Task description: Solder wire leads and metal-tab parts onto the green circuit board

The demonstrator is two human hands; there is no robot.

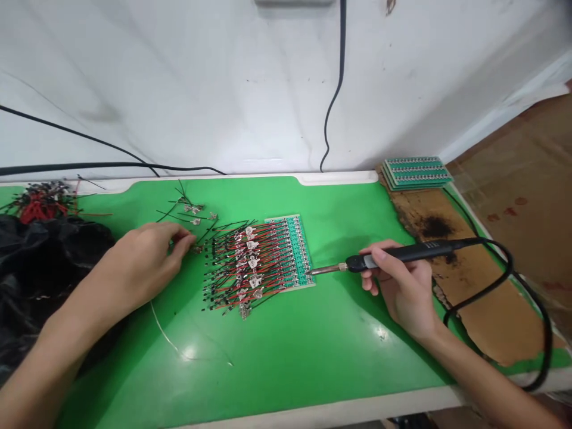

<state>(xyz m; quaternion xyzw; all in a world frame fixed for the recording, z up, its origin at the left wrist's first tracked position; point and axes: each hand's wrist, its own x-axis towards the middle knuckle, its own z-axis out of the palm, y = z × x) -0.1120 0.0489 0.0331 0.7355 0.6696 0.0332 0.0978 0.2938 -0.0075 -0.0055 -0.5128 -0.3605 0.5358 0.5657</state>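
Note:
My right hand (402,286) grips a black soldering iron (402,255) like a pen. Its metal tip touches or hovers just over the right edge of a green circuit board (301,250); I cannot tell which. Rows of red and black wires (272,256) run leftward from the board, with small clear parts (253,262) lying among them. Left of these wires, my left hand (152,256) is closed in a pinch on a small part with a black wire (199,247), partly hidden by the fingertips. A thin solder wire (170,342) trails out from beneath that hand.
Several loose clear parts with black wires (194,210) lie behind my left hand. A black plastic bag (27,268) and a heap of red and black wires (42,199) are at left. Stacked boards (417,173) rest on scorched cardboard (491,310); the iron's cable (543,322) loops there.

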